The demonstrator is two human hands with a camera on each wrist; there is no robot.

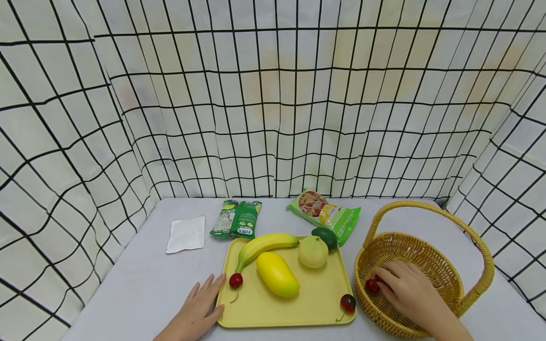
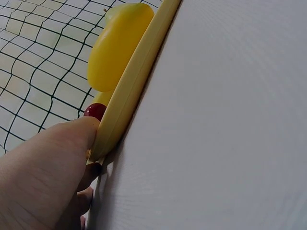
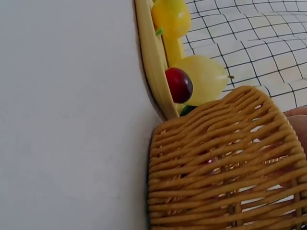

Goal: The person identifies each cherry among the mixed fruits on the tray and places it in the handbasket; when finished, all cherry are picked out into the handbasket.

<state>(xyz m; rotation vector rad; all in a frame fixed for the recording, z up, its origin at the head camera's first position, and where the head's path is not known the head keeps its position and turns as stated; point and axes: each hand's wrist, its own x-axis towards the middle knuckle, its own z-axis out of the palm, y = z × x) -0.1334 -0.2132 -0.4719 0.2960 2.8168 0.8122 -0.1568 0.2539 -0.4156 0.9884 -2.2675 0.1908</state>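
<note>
At the left edge of a yellow tray (image 1: pixel 256 316), my left hand (image 1: pixel 197 305) rests with its fingers extended and touching the rim. On the tray lie a banana (image 1: pixel 266 244), a yellow mango (image 1: pixel 278 274), a pale round pear (image 1: pixel 313 252) and a dark green avocado (image 1: pixel 325 238). One cherry (image 1: pixel 236 280) is near the left rim, another cherry (image 1: pixel 348 303) at the lower right corner. My right hand (image 1: pixel 403 289) reaches into a wicker basket (image 1: pixel 439 251), its fingertips curled at a cherry. A red cherry (image 1: pixel 372 286) shows beside them. Wicker hides most of that hand in the right wrist view.
Behind the tray lie a green snack packet (image 1: pixel 237 219) and a green-and-white food bag (image 1: pixel 326 213). A white square packet (image 1: pixel 186 235) lies at left. The basket's tall handle (image 1: pixel 482 246) arches over it. White cloth with black grid lines (image 1: pixel 264 118) surrounds the table.
</note>
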